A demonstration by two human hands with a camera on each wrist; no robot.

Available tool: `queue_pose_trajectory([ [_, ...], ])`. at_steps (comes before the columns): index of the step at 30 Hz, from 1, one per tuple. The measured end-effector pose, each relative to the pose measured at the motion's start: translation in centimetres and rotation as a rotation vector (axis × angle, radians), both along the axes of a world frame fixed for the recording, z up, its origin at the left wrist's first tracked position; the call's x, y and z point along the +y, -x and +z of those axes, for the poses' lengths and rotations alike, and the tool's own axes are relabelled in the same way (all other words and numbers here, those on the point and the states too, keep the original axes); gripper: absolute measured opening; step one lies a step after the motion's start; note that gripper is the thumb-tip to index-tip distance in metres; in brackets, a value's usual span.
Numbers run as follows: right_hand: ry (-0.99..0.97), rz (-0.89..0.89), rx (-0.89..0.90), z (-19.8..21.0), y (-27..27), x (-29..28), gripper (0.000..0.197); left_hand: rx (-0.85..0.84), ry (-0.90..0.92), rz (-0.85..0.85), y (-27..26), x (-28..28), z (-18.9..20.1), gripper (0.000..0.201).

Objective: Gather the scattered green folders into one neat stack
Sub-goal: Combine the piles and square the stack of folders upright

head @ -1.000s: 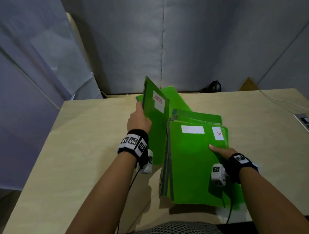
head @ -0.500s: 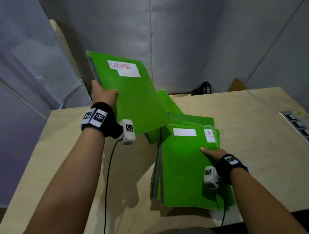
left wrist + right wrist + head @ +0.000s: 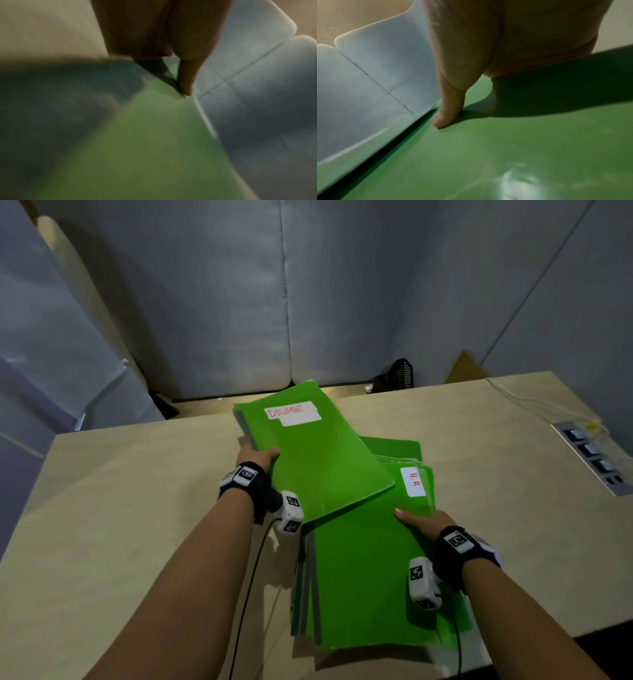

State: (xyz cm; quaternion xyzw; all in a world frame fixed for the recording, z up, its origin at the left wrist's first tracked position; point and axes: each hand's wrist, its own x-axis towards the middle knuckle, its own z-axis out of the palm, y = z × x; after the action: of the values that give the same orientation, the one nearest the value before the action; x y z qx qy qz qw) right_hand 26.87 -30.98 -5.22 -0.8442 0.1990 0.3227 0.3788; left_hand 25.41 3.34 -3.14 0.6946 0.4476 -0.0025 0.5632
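A pile of green folders (image 3: 370,577) lies on the beige table (image 3: 120,491), its top one labelled "H.R" (image 3: 412,481). My right hand (image 3: 419,522) rests on that top folder (image 3: 505,155), thumb on the cover; the other fingers are hidden. My left hand (image 3: 257,456) grips the left edge of a green folder labelled "DOCUMENT" (image 3: 315,450), thumb on top, fingers hidden beneath. That folder hangs tilted and skewed over the far part of the pile. In the blurred left wrist view the thumb (image 3: 186,75) pinches the folder's green edge (image 3: 145,142).
Grey padded panels (image 3: 376,285) close the space behind the table. A black mesh holder (image 3: 397,374) and brown cardboard (image 3: 466,368) sit past the far edge. A socket strip (image 3: 596,457) with a white cable lies at the right edge. Wrist camera cables trail near the front.
My left hand has lifted the "DOCUMENT" folder from beside the pile, swung it up, then brought it right and down over the pile. The right hand has stayed on the top folder.
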Motion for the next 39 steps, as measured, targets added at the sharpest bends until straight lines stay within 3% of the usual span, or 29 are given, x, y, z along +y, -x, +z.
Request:
queue_pose_trajectory([
  [3, 0.061, 0.038, -0.008, 0.1, -0.3, 0.0, 0.049, 0.079, -0.080, -0.229, -0.9, -0.9, -1.4, 0.080],
  [6, 0.052, 0.051, -0.019, -0.2, -0.5, -0.3, 0.049, 0.233, -0.186, -0.343, -0.9, -2.0, -2.8, 0.082],
  [12, -0.034, -0.022, -0.115, -0.9, -0.2, -0.4, 0.051, 0.346, -0.244, -0.402, 0.2, -1.9, -4.3, 0.091],
  [16, 0.131, -0.082, -0.231, -0.5, 0.4, 0.2, 0.065, 0.377, -0.251, -0.410, 2.1, -1.6, -4.9, 0.096],
  [24, 0.202, -0.069, -0.244, 0.9, 0.1, -0.4, 0.080, 0.432, -0.287, -0.376, 7.7, 2.3, -6.3, 0.089],
  [26, 0.207, -0.065, -0.245, 2.0, -0.2, -0.7, 0.087, 0.440, -0.299, -0.374, 9.4, 3.4, -6.5, 0.095],
  [30, 0.203, -0.065, -0.275, 3.8, -0.8, -1.5, 0.093, 0.432, -0.299, -0.315, 11.9, 7.4, -10.8, 0.114],
  [32, 0.198, -0.080, -0.297, 4.3, -1.1, -1.8, 0.092, 0.400, -0.280, -0.289, 14.1, 6.3, -6.9, 0.102],
  [34, 0.196, -0.083, -0.301, 4.4, -1.4, -2.0, 0.093, 0.328, -0.278, -0.232, 15.6, 4.8, -2.9, 0.077],
  [37, 0.205, -0.081, -0.275, 3.9, -1.2, -1.9, 0.093, 0.211, -0.242, 0.024, 16.6, 4.8, -2.0, 0.054],
  [39, 0.220, -0.079, -0.252, 3.4, -0.9, -1.7, 0.093, 0.177, -0.161, 0.183, 16.5, 4.9, -2.0, 0.052],
])
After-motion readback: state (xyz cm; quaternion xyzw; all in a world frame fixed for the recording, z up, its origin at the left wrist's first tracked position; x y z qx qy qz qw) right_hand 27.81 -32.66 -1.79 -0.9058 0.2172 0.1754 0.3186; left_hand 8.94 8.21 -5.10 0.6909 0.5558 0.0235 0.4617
